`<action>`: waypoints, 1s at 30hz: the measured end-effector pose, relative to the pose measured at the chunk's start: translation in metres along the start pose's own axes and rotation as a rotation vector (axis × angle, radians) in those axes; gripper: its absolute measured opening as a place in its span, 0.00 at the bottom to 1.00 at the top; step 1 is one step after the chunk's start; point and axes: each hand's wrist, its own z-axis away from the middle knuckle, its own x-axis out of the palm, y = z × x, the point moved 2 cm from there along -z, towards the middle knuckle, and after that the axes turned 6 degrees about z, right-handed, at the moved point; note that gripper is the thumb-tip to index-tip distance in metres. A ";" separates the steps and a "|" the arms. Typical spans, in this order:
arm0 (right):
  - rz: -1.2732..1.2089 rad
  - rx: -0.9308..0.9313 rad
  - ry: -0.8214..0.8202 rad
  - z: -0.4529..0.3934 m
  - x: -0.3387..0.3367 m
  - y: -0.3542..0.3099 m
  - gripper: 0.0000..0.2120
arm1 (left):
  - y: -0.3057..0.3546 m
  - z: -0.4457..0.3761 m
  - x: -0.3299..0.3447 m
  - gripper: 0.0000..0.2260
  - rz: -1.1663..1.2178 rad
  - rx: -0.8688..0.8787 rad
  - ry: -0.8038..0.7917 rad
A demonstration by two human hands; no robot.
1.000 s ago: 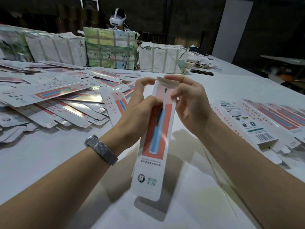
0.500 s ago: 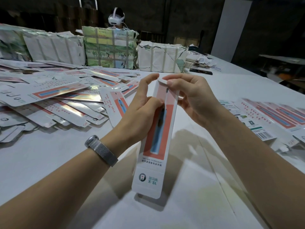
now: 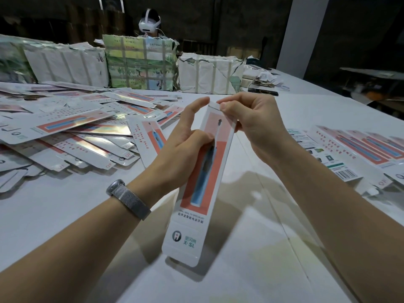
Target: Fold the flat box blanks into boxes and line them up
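Left hand (image 3: 185,147) gripping box (image 3: 203,182), right hand (image 3: 251,125) pinching its top edge, above bare table (image 3: 273,248)

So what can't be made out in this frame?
- Head view: far end flap of the long white-and-coral toothbrush box, covered by the right hand fingertips.
- Box's left side, behind the left hand.
- Folded boxes at right: cut by the frame edge.
- Small print on the flat blanks: too small.

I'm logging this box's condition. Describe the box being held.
The box is long, narrow white card, printed with a blue toothbrush on a red and pink panel, a tooth logo near its lower end. It tilts above the table. The left hand grips its upper part; the right hand pinches the top flap.
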 end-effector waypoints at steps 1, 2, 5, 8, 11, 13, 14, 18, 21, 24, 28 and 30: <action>0.008 0.008 -0.015 -0.001 -0.001 0.001 0.08 | 0.001 0.000 0.000 0.28 -0.010 0.007 -0.004; 0.014 0.020 -0.033 -0.001 -0.002 0.001 0.09 | 0.001 0.000 0.000 0.28 -0.020 0.015 -0.003; 0.018 0.042 -0.067 -0.002 -0.003 0.002 0.09 | 0.003 0.001 -0.001 0.28 -0.026 0.018 0.010; 0.023 0.053 -0.100 -0.002 -0.004 0.001 0.09 | 0.004 0.001 -0.001 0.25 -0.010 0.019 0.013; 0.015 0.050 -0.150 -0.001 -0.007 0.000 0.10 | 0.005 0.000 -0.003 0.22 0.036 -0.021 0.018; 0.025 0.026 -0.168 0.000 -0.005 -0.001 0.11 | 0.003 -0.002 -0.005 0.20 0.061 -0.043 0.056; 0.037 0.010 -0.167 0.001 -0.004 0.000 0.11 | 0.003 -0.002 -0.007 0.19 0.067 -0.049 0.077; 0.025 -0.007 -0.165 0.003 0.001 0.001 0.08 | 0.002 -0.003 -0.007 0.18 0.108 -0.062 0.092; 0.032 -0.007 -0.167 0.001 0.000 0.000 0.08 | 0.001 -0.003 -0.006 0.18 0.137 -0.070 0.070; 0.038 -0.032 -0.157 0.001 0.001 -0.001 0.08 | 0.001 -0.004 -0.005 0.18 0.148 -0.092 0.029; 0.012 -0.064 -0.159 0.001 0.000 0.001 0.08 | 0.003 -0.002 -0.004 0.18 0.127 -0.081 0.049; -0.022 -0.080 -0.186 0.001 0.000 0.000 0.09 | 0.005 -0.002 -0.005 0.18 0.137 -0.078 0.063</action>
